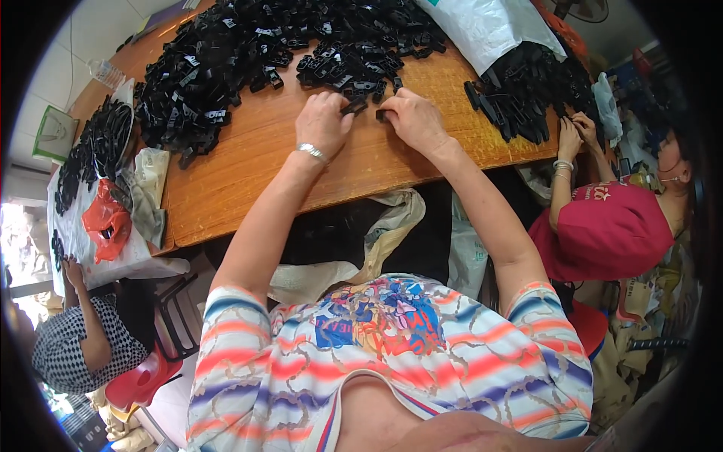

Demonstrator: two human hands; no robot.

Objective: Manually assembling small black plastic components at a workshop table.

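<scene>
Head view: with fiddly parts like these, a light fingertip pinch was probably the way to go — too much squeeze could've twisted them. The left hand had fingers nearly closed on a black clip, the right hand pinched a dark piece, grips partly hidden. Both were just nearside of the big heap, above the tabletop — forearms converging toward it, fingers curled.
</scene>
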